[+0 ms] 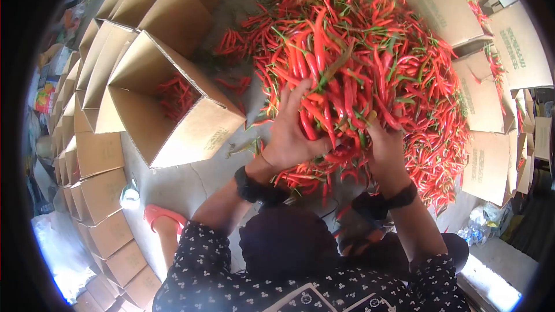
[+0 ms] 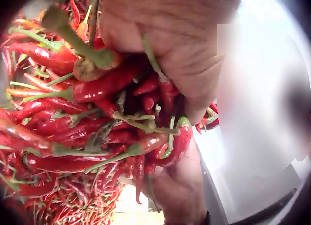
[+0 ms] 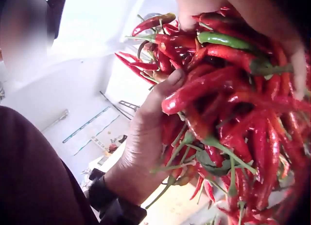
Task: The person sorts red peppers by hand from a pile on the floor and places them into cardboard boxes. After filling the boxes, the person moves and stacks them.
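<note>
Both hands hold one large bunch of red chili peppers (image 1: 341, 98) between them, raised over the near edge of the pile. On the bunch's left side, the left hand (image 1: 292, 130) curls its fingers and thumb round the peppers. The right hand (image 1: 386, 147) grips the opposite side, its thumb over the front. In the left wrist view the left hand (image 2: 170, 45) covers peppers (image 2: 104, 86) with green stems. The right wrist view shows a green pepper (image 3: 233, 40) among the red ones, and the left hand (image 3: 141, 132) with its thumb on them.
An open cardboard box (image 1: 208, 130) with some peppers inside stands left of the hands. Nested boxes (image 1: 110, 196) line the left side; more boxes (image 1: 485, 162) stand at the right. The large pepper pile (image 1: 433, 86) spreads beyond the hands. A red shoe (image 1: 165, 215) is at lower left.
</note>
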The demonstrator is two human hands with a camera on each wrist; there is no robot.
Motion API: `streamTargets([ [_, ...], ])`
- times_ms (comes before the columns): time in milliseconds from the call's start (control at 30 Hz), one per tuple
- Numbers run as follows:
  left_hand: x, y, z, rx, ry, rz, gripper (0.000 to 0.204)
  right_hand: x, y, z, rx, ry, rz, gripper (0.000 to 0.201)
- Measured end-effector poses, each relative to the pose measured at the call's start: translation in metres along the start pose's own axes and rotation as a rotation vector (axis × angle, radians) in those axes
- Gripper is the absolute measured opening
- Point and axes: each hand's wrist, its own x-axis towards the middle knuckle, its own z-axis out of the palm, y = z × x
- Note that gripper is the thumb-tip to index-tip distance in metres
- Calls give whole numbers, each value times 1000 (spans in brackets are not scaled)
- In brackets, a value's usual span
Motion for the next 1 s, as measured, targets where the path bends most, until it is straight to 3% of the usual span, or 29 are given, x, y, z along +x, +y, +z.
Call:
streamTargets([
  [133, 12, 35, -26, -51, 139, 91, 101, 17, -32, 32, 109, -81, 32, 45],
  [233, 11, 66, -56, -31, 250, 110, 100, 27, -50, 68, 77, -166, -112, 43],
  [367, -2, 117, -104, -149, 408, 153, 95, 38, -76, 133, 159, -354, -138, 37],
  [467, -16, 147, -152, -157, 470, 177, 79, 45, -76, 191, 194, -577, -301, 26],
  [500, -21, 154, -167, -125, 506, 190, 72, 50, -71, 211, 229, -617, -311, 30],
  [600, -26, 139, -210, -75, 540, 191, 60, 61, -39, 267, 313, -679, -327, 43],
  [633, -27, 127, -224, -84, 540, 164, 57, 66, -21, 280, 212, -630, -324, 55],
  [700, -30, 88, -256, -145, 395, 10, 54, 66, -1, 285, -124, -637, -446, 54],
  [733, -32, 72, -260, -112, 413, -65, 61, 68, 10, 286, -213, -713, -400, 64],
  [800, -27, -4, -292, 285, 272, -79, 50, 65, 30, 283, -552, -773, -367, 76],
  [833, -26, -3, -292, 279, 274, -81, 50, 55, 27, 280, -740, -720, -421, 79],
  [900, -28, 6, -292, 724, 74, -202, 31, 55, 20, 274, -765, -780, -407, 67],
  [967, -30, 23, -284, 815, 98, -222, 24, 58, 9, 266, -812, -764, -441, 60],
  [1000, -30, 34, -280, 909, 127, -233, 19, 59, -4, 260, -814, -821, -375, 50],
])
